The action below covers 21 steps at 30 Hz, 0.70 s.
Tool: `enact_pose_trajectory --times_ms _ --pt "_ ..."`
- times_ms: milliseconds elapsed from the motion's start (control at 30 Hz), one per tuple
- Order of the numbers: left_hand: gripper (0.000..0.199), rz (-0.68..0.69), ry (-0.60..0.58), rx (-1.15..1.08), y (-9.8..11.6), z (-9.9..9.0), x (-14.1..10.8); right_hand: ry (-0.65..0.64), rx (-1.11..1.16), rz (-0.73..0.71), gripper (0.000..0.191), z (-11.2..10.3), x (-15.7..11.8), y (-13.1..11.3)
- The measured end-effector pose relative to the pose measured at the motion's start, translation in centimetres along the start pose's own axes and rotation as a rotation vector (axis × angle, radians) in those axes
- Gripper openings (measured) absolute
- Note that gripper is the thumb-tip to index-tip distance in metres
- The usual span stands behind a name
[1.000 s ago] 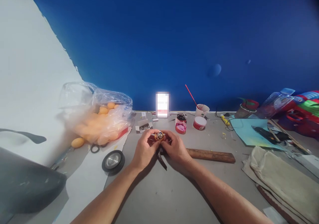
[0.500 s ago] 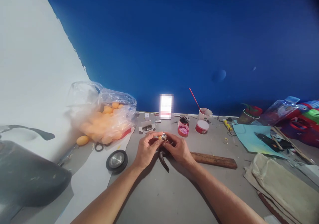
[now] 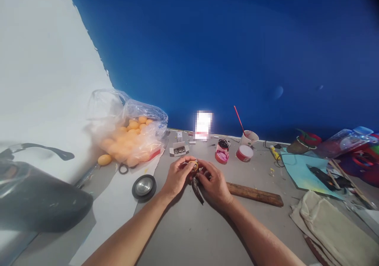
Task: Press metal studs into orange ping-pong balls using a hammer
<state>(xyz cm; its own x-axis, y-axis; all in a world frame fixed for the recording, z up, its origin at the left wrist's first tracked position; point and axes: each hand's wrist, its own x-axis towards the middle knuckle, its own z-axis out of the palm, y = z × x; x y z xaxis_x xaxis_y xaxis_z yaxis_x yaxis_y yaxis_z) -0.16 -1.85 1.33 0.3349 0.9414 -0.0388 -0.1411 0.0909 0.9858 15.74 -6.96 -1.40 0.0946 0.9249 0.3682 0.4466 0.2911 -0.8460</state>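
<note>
My left hand [image 3: 177, 178] is closed round a small round piece [image 3: 194, 166], yellow and dark with a shiny spot, pinched between thumb and fingers. Close against it is my right hand [image 3: 215, 184], its fingers bent inward at the same piece; what its fingertips grip is hidden. A dark, curved, horn-like piece [image 3: 197, 191] hangs below the fingers, its tip pointing down towards me. Behind the right wrist lies a brown wooden strip [image 3: 256, 194] on the grey table [image 3: 189, 234].
Left are a bag of orange balls [image 3: 124, 139], a black ring-shaped disc [image 3: 144, 187] and a large dark cylinder [image 3: 44, 199]. Behind the hands stand a small open box [image 3: 179, 150], a red jar [image 3: 222, 152] and a cup [image 3: 249, 138]. A beige cloth [image 3: 331, 226] lies right.
The view has shifted, so most things appear farther right. The round piece has turned between my fingers, showing more yellow and less silver. My right fingers have curled lower beside the dark curved piece.
</note>
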Motion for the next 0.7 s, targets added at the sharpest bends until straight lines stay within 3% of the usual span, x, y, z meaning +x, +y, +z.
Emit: enact_pose_trajectory --times_ms 167,300,467,600,700 --pt "0.049 -0.083 0.047 -0.195 -0.7 -0.6 0.7 -0.046 -0.109 -0.055 0.031 -0.5 0.0 -0.1" --pt "0.051 -0.069 0.068 -0.297 -0.7 -0.8 0.9 -0.29 -0.318 -0.179 0.049 -1.7 0.1 -1.5" --pt "0.053 -0.081 0.021 -0.164 0.0 -1.0 0.5 -0.492 -0.784 0.056 0.066 -2.8 0.3 -3.4" --pt "0.051 -0.043 0.018 -0.157 0.6 -1.0 0.5 -0.5 -0.827 0.112 0.06 -2.6 0.4 -3.7" --pt "0.052 -0.036 0.081 -0.134 0.4 -0.8 0.6 -0.493 -0.834 0.091 0.059 -2.6 0.4 -3.7"
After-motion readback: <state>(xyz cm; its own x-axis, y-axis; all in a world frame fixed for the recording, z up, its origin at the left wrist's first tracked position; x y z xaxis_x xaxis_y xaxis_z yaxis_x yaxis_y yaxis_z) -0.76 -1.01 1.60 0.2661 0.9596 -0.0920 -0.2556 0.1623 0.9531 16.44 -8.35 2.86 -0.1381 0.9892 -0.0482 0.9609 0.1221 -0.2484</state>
